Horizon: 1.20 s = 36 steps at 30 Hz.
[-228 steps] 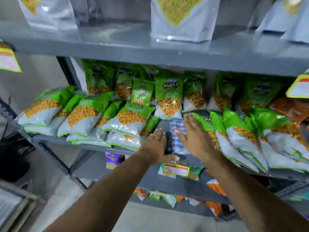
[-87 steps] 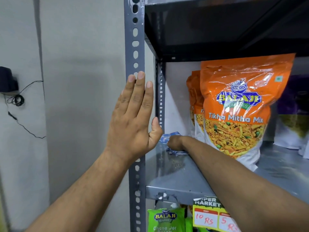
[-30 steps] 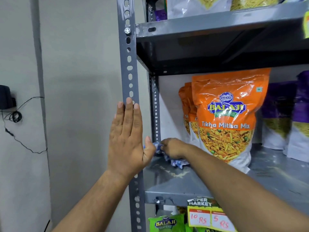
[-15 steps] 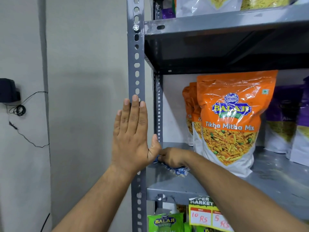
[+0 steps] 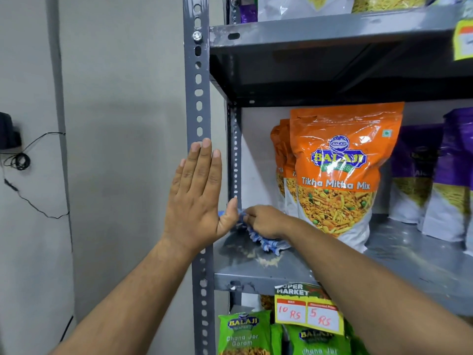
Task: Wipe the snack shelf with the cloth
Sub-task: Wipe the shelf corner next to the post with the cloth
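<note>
The grey metal snack shelf [image 5: 258, 276] runs across the middle of the head view. A blue-and-white checked cloth [image 5: 268, 243] lies bunched at the shelf's far left corner. My right hand [image 5: 266, 221] grips the cloth and presses it on the shelf surface there. Pale crumbs and dust lie on the shelf just in front of the cloth. My left hand [image 5: 198, 198] is flat, fingers straight up, palm against the perforated grey upright post [image 5: 198, 93].
Orange Tikha Mitha Mix bags [image 5: 343, 172] stand right of my right hand; purple bags [image 5: 440, 175] further right. A price tag [image 5: 308, 308] hangs on the shelf's front edge. Green bags [image 5: 243, 334] sit below. Another shelf [image 5: 332, 29] is overhead. Grey wall lies left.
My right hand has pushed the cloth slightly further back into the left corner. My left hand stays flat on the post. The view shifted a little.
</note>
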{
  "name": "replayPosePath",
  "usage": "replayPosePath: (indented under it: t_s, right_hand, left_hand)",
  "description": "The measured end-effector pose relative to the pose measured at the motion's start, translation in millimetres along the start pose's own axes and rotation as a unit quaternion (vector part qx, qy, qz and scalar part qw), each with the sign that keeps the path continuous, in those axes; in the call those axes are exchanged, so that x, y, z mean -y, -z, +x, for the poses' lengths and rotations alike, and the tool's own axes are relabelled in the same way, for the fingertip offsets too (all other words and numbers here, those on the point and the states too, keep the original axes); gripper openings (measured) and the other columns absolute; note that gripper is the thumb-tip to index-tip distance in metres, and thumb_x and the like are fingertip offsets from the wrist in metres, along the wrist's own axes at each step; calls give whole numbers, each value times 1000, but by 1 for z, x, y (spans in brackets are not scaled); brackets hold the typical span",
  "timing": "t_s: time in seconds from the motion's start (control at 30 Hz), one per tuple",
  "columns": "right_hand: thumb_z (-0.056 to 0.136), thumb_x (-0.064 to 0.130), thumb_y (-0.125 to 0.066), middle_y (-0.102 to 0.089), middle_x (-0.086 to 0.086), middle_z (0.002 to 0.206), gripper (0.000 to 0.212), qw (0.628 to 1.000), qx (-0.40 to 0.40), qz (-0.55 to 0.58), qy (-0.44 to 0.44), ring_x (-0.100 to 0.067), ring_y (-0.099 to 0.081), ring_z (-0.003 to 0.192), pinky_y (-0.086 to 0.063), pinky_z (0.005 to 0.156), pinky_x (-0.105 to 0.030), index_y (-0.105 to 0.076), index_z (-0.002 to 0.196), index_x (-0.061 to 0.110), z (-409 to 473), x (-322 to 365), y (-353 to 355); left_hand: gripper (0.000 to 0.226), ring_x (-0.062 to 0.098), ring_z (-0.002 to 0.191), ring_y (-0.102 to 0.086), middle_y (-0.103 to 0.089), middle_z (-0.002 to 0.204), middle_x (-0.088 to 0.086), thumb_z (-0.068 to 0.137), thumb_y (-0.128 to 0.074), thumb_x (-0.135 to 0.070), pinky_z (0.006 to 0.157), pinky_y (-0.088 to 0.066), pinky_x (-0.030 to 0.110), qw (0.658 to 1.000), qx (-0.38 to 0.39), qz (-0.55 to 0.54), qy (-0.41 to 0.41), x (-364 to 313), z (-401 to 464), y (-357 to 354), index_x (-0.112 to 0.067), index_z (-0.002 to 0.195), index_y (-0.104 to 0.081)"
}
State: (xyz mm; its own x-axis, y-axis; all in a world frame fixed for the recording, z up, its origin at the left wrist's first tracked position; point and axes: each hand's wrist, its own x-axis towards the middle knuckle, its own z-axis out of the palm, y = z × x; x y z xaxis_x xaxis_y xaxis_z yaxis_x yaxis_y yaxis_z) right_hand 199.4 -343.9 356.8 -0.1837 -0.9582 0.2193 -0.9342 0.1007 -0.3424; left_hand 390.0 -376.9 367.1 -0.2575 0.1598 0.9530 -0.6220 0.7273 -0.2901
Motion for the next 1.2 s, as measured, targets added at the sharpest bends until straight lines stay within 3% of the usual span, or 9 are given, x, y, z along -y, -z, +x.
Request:
replayPosePath:
  t_s: [0.17,0.33,0.5,0.57,0.67,0.8,1.0,1.13,1.2]
  right_hand:
    - [94,57,-28,-51,-6,141,48,998,60,-24,-6,-29,-47,124,-35,104,-43,-50,129,33,4,-11,-21]
    - [95,49,-38,-50,-5,142,46,997,70,0,-8,-26,-50,122,-37,96,-35,-45,137,30,-3,-8,-24]
    - [96,42,-43,-55,-6,136,39,997,54,56,-5,-25,-55,111,-43,96,-38,-48,134,33,-17,1,-29]
    - [96,39,-45,-60,-5,129,35,995,36,92,-2,-23,-57,107,-43,89,-34,-53,129,30,-25,5,-27]
    - [97,36,-45,-67,-4,100,23,987,-32,156,3,-24,-60,93,-44,74,-33,-62,99,22,-38,11,-18]
    - [98,32,-42,-66,-8,100,27,986,-104,129,-3,-26,-59,94,-46,82,-37,-62,102,15,-50,5,4]
    - [99,36,-38,-58,-7,89,28,999,-29,19,-29,-25,-52,83,-36,63,-31,-53,86,16,-70,-3,0]
    - [99,30,-37,-58,-4,81,27,998,-51,26,-37,-26,-53,79,-33,55,-30,-47,76,21,-71,9,-14]
    - [96,25,-40,-63,-8,87,18,996,-63,41,-49,-25,-53,78,-32,53,-29,-48,81,19,-68,20,-19]
  left_hand:
    - [81,42,148,-21,-22,159,27,99,-33,-55,120,-24,58,1000,7,0,-2,2,0,-2,8,150,-29]
    - [81,43,148,-22,-22,158,28,97,-38,-52,119,-25,59,1000,4,-8,1,2,-1,0,9,150,-29]
    - [80,43,147,-24,-25,157,28,97,-39,-52,118,-28,59,1000,-8,-13,-1,0,-1,0,9,149,-32]
    - [80,42,147,-25,-26,157,28,97,-38,-52,118,-28,58,1000,-8,-10,1,0,-1,1,8,149,-32]
    - [80,43,147,-25,-27,157,28,97,-39,-52,118,-28,59,1000,0,-5,2,0,0,2,8,149,-32]
    - [81,43,148,-24,-26,158,28,96,-41,-53,116,-30,60,1000,7,-6,3,0,0,1,8,149,-32]
    - [81,41,149,-20,-23,159,28,97,-40,-52,119,-26,59,1000,13,-5,5,1,-3,2,7,151,-29]
    - [80,43,148,-22,-24,159,28,97,-41,-52,118,-27,60,1000,13,-10,10,0,-2,3,7,150,-30]
    - [80,43,148,-22,-25,158,28,97,-42,-52,118,-28,59,1000,9,-13,13,-2,-2,2,8,150,-31]
